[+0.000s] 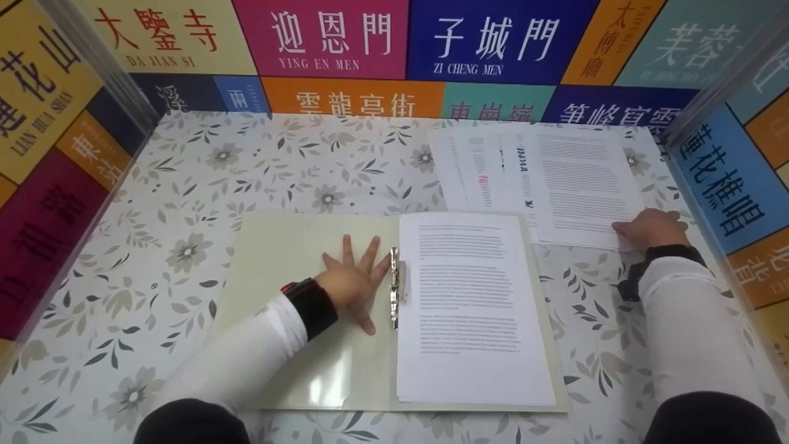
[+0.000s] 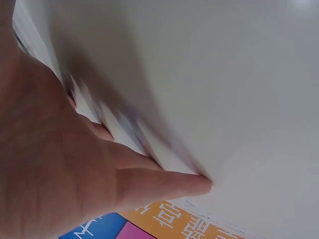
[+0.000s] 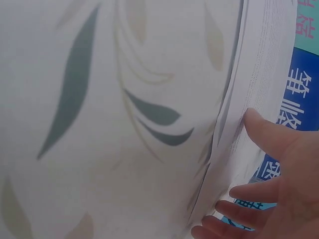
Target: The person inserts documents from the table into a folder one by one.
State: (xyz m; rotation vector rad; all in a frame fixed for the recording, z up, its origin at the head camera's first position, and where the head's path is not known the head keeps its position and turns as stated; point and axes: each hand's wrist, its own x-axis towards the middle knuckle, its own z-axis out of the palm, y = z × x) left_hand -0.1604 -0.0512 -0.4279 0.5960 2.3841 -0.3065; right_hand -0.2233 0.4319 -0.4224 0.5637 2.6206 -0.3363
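An open cream file folder (image 1: 277, 259) lies on the table in the head view. My left hand (image 1: 354, 283) rests on its bare left cover with the fingers spread wide, fingertips close to the metal clip (image 1: 394, 290) at the fold. A stack of printed sheets (image 1: 468, 296) lies on the folder's right side. At the upper right, my right hand (image 1: 653, 229) is at the lower right corner of a loose printed sheet (image 1: 582, 185). In the right wrist view its thumb (image 3: 256, 124) touches the page, and the other fingers extend apart near the paper's edge.
More printed sheets (image 1: 474, 179) lie fanned out to the left of that page, partly overlapped by it. The tabletop (image 1: 191, 246) has a leaf and flower pattern. Colourful panels with large characters (image 1: 327, 37) stand at the back and both sides.
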